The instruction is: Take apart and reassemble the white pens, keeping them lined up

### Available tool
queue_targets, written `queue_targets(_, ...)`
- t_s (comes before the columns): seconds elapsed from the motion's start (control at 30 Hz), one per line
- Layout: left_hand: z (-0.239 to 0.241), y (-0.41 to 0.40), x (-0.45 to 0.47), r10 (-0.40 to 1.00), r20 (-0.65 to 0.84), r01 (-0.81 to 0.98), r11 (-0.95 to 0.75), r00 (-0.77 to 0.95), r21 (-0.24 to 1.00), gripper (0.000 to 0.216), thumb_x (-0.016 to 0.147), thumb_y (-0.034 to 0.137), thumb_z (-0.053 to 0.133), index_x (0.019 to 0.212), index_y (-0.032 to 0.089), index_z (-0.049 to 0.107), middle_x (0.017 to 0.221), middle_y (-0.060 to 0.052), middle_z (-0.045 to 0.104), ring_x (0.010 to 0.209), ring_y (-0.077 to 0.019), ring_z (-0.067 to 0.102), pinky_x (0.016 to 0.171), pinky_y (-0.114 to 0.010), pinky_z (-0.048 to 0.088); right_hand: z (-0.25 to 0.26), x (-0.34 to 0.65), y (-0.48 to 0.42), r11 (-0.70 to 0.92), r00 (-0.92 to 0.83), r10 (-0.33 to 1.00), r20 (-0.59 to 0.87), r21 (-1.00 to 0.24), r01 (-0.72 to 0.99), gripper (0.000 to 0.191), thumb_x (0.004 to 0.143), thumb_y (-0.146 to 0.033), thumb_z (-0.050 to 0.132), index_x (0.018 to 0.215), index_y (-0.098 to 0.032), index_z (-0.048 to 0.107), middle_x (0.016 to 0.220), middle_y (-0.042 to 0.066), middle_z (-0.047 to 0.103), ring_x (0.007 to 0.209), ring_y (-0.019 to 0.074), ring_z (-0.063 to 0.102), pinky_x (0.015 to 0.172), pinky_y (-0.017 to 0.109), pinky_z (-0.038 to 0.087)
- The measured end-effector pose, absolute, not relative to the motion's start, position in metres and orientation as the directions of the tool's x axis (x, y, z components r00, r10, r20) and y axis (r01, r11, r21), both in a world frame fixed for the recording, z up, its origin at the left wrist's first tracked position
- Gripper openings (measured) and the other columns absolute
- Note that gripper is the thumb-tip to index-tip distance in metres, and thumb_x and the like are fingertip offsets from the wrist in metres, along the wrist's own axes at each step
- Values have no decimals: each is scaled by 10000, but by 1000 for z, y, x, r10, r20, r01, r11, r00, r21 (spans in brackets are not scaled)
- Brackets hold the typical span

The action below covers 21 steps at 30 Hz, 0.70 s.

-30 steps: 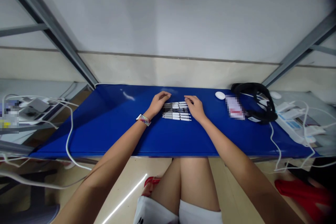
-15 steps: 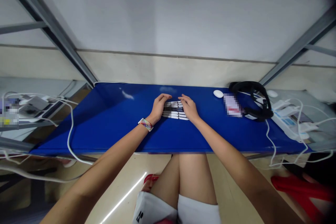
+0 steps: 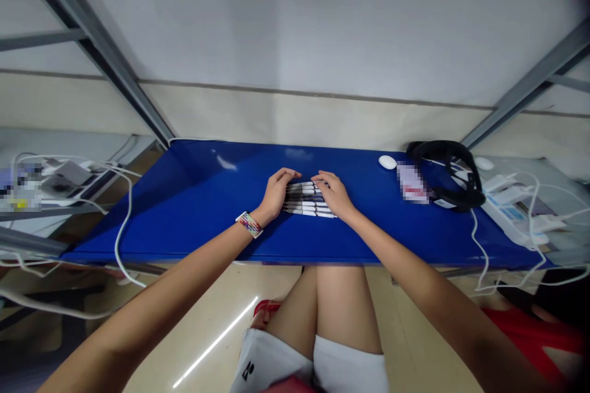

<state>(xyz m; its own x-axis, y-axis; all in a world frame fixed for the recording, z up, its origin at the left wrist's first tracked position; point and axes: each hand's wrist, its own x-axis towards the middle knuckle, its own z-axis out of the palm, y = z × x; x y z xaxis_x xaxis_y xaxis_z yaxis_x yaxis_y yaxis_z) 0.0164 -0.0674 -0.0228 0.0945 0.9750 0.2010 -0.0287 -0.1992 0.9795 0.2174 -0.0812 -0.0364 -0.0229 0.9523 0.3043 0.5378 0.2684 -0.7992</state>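
Several white pens (image 3: 310,204) with dark bands lie side by side in a row on the blue tabletop (image 3: 203,209). At the row's left end rests my left hand (image 3: 275,191), its fingers stretched out and bent round the far side. My right hand (image 3: 335,194) is at the right end, fingers extended over the pens there and also curving along the far side. Both hands cup the row from its two ends, and neither is closed round a single pen. The hands partly cover the pen ends. A patterned band (image 3: 249,225) is on my left wrist.
To the right lie a white oval object (image 3: 387,162), a blurred packet (image 3: 412,183) and a black headset-like strap (image 3: 477,187). White power strips (image 3: 511,212) and cables (image 3: 123,227) sit at both sides. Grey metal posts (image 3: 124,80) frame the table, with a wall behind.
The pens and both hands have shifted slightly toward the table's front edge. My right fingers have moved a little over the far pens. The camera view has tilted slightly.
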Motion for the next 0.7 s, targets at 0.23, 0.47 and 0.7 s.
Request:
queue_targets(0.23,-26,-61,10,976,202,-37,-200,86,979,241,961,417,555,893,212,660,1110,-81,770,1168,-240,694,1085,-368,499,-14,218,-132,513,-290,856,428,-628,585,296,997,-270,622,1270,-284,738,1573,106,586,1610,333,347,1276,613,348)
queue_targets(0.47,-18,-59,11,975,219,12,-219,48,976,211,943,386,582,881,214,688,1100,-72,777,1153,-256,679,1105,-398,474,-6,219,-169,720,-540,691,481,-386,577,233,978,-189,642,1074,-310,817,1567,77,599,1584,362,379,1221,663,418)
queue_targets(0.7,-7,-40,14,966,260,55,-259,6,964,205,945,366,555,900,215,686,1105,-78,776,1154,-250,680,1058,-386,504,-2,222,-166,718,-534,690,489,-369,590,71,926,-250,730,970,-277,778,1437,107,686,1496,399,467,1195,657,415)
